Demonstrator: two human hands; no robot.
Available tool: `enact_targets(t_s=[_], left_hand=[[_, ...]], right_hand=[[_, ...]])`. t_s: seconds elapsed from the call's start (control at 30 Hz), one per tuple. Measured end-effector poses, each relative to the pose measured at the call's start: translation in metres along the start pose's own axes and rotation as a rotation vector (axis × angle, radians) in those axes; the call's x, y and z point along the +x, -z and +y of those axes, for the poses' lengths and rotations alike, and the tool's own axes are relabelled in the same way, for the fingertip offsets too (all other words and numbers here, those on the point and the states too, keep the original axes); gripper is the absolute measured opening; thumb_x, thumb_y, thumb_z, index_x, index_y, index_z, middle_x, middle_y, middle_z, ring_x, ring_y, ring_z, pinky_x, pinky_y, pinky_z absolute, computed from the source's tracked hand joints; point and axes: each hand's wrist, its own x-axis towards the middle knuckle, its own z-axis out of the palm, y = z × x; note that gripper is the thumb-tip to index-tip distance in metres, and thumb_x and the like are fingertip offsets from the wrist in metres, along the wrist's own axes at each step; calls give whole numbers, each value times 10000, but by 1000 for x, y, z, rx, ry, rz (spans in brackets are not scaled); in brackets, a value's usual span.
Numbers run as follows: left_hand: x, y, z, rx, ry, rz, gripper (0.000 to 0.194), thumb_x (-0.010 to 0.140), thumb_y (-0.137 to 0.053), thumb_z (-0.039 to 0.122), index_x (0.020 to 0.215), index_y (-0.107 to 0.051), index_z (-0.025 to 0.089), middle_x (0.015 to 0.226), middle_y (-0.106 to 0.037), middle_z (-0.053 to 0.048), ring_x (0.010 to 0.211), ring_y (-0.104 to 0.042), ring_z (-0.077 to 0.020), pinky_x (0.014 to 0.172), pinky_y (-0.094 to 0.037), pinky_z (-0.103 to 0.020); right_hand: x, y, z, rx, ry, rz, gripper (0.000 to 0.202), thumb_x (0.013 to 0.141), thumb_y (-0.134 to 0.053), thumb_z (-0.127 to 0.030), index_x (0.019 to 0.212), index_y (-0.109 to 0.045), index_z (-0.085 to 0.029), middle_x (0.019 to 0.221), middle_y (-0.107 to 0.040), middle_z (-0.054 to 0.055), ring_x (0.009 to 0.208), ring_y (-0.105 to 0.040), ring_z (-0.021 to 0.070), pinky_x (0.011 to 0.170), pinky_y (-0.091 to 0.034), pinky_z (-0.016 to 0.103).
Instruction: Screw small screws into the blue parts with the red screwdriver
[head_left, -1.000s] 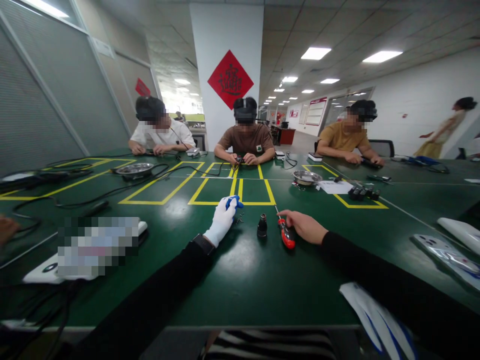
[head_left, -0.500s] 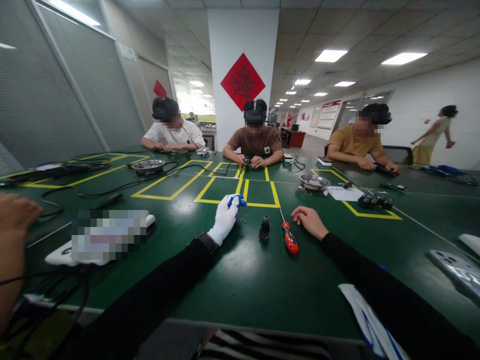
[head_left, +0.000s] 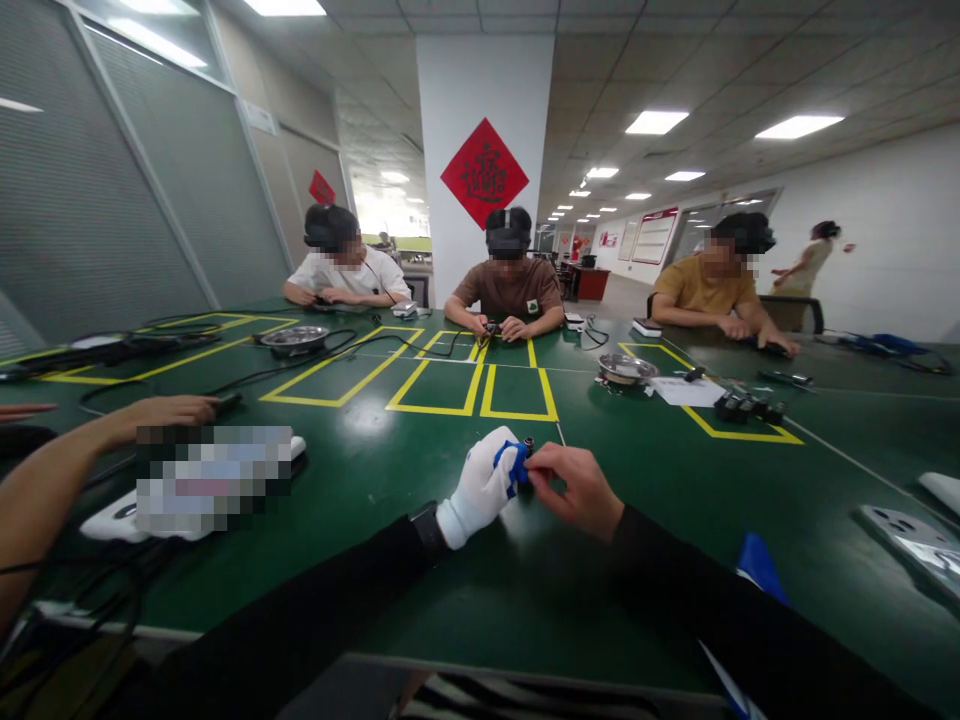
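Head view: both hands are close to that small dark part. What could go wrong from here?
The small dark part is partly hidden by the gloved left hand and bare right hand, so a slip there might go unseen. The thin metal shaft just beyond the right hand could get nudged. The loose glove is partly hidden behind the right sleeve, which might drag it.

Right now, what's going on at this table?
The person's gloved left hand and bare right hand are close together at a small black cylinder; whether either grips it is unclear. A thin metal shaft shows beyond them. At the left is another person's hand. Three people sit across the table.
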Motion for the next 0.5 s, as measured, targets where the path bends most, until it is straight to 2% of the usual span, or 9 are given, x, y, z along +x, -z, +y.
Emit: enact_targets(t_s=[0.2, 0.33, 0.5], left_hand=[[1, 5, -2, 43, -118, -132, 379, 964, -317, 378, 693, -477, 167, 674, -475, -10, 615, -448, -125, 589, -366, -262], [0, 6, -1, 61, -191, -149, 352, 964, -315, 367, 725, -479, 167, 734, -481, -26, 661, -460, -136, 617, -373, -279], [0, 6, -2, 77, -231, -167, 355, 963, -305, 365, 717, -472, 170, 752, -479, -33, 685, -452, -147, 637, -377, -293]], right_hand=[[-10, -3, -1, 93, -131, 17, 225, 850, -596, -203, 1069, -546, -200, 770, -610, 3, 626, -555, 113, 583, -448, 239], [-9, -1, 0, 123, -74, 29, 188, 840, -621, -191, 1023, -586, -208, 810, -635, 13, 626, -578, 108, 567, -462, 229], [-10, -2, -6, 46, -23, 161, 117, 817, -644, -152, 924, -641, -198, 779, -636, 24, 606, -576, 108, 533, -456, 229]])
